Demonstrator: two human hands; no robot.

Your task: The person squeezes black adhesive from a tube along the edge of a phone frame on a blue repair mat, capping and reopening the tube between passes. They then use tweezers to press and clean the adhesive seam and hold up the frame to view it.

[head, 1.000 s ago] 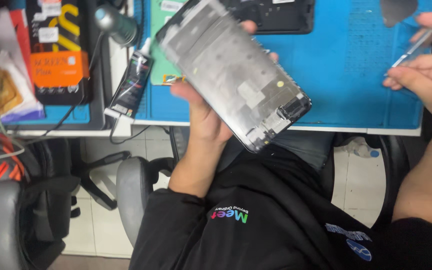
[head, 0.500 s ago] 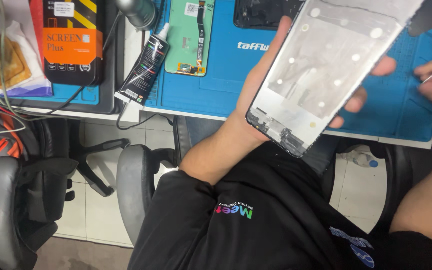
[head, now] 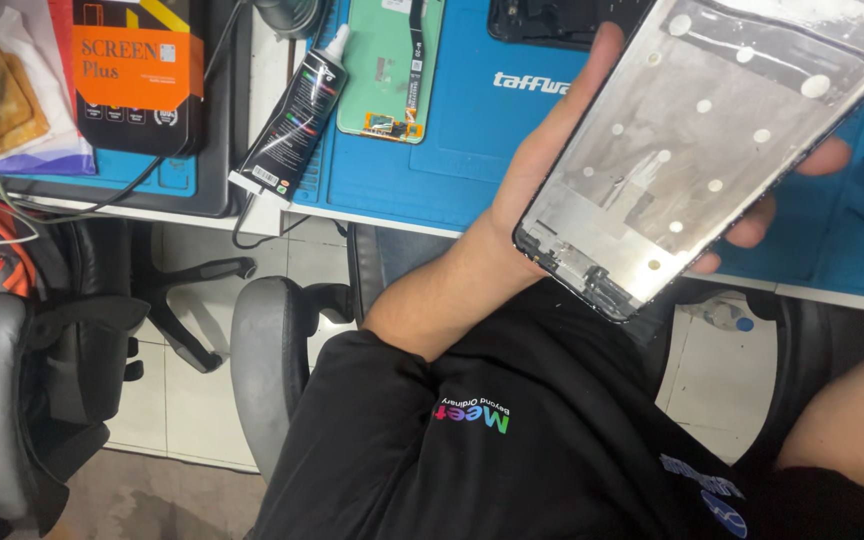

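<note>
A white workbench (head: 270, 212) runs along the top, mostly covered by a blue work mat (head: 472, 130). On the mat lie a green phone back panel (head: 392, 70) and a dark phone part (head: 552, 20). A black glue tube (head: 297, 115) lies across the mat's left edge. Further left sits an orange-and-black box (head: 137, 75).

We have just one view, from a camera on the head. It looks straight down, very near the left hand (head: 552, 170) at 1 o'clock. The blue mat (head: 472, 140) lies at 12, our black shirt (head: 512, 430) at 6.
</note>
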